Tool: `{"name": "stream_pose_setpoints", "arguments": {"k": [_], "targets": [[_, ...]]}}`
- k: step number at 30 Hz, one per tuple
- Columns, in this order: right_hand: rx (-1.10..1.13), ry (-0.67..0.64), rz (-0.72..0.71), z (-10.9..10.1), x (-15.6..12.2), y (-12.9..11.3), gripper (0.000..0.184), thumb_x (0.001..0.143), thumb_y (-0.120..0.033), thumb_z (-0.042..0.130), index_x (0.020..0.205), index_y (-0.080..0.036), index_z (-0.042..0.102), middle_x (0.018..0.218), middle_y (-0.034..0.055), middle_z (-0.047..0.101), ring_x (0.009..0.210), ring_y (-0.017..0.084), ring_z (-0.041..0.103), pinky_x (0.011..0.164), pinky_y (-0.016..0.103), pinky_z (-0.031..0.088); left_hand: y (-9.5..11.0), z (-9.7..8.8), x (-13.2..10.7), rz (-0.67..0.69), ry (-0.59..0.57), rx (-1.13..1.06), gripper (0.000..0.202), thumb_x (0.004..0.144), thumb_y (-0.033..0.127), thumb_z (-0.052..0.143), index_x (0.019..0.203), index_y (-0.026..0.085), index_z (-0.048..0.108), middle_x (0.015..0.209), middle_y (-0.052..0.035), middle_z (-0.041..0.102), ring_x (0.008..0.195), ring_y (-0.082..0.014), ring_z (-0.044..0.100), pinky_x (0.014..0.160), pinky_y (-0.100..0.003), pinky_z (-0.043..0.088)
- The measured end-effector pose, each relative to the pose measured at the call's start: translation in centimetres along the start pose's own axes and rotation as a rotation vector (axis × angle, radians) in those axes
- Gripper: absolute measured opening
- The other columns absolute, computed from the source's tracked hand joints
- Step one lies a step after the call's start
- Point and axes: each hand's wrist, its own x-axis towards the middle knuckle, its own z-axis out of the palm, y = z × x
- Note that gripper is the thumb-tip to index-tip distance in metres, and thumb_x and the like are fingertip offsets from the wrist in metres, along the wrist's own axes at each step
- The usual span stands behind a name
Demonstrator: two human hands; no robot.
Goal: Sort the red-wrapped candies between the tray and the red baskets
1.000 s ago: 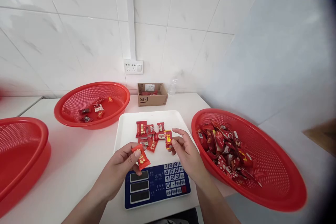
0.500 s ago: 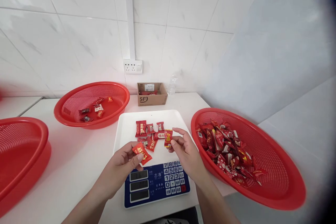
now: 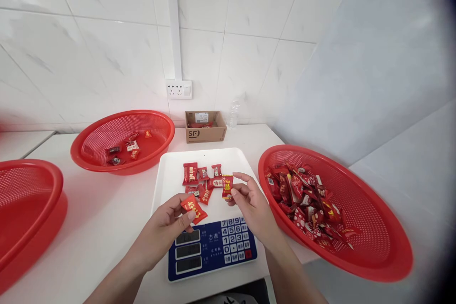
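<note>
Workroom or shop: digital scale [image 3: 213, 266], baskets [image 3: 381, 218] of sweets [image 3: 309, 202], tiled wall [image 3: 117, 57].

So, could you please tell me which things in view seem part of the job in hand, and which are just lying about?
Likely in the job:
red packet, left hand
yellow-marked packet, right hand
packets on the scale
right basket, far-left basket

Likely lying about:
clear bottle
cardboard box, though red items show inside

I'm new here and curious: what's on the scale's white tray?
Red-wrapped candies lie clustered on the white tray. The left hand and right hand hide parts; anything behind them can't be seen.
</note>
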Motion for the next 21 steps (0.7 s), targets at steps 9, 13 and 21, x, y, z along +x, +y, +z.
{"name": "stream_pose_setpoints", "arguments": {"k": [9,13,21], "targets": [[0.008,0.022,0.012,0.21,0.14,-0.35,0.040,0.080,-0.042,0.059,0.112,-0.022,0.046,0.082,0.0014,0.061,0.074,0.017,0.063,0.069,0.034,0.053,0.36,0.03,-0.13,-0.028,-0.013,-0.017,0.026,0.081,0.041,0.060,0.098,0.022,0.059,0.088,-0.0014,0.058,0.075,-0.0131,0.052,0.068,-0.023,0.045],[0.006,0.018,-0.002,0.23,0.19,-0.46,0.039,0.081,-0.040,0.058,0.114,-0.023,0.045,0.082,0.0013,0.061,0.074,0.016,0.063,0.069,0.034,0.053,0.76,0.22,-0.19,-0.022,0.002,-0.020,0.027,0.079,0.042,0.062,0.096,0.021,0.061,0.086,-0.0022,0.060,0.075,-0.0145,0.053,0.067,-0.024,0.046],[-0.010,0.019,-0.031,0.19,0.52,-0.38,0.030,0.082,-0.042,0.057,0.106,-0.025,0.054,0.084,0.0015,0.062,0.071,0.015,0.063,0.069,0.033,0.053,0.80,0.26,-0.48,-0.004,-0.017,-0.018,0.025,0.082,0.039,0.060,0.101,0.023,0.063,0.092,-0.0030,0.064,0.081,-0.0159,0.056,0.070,-0.025,0.046]]}}
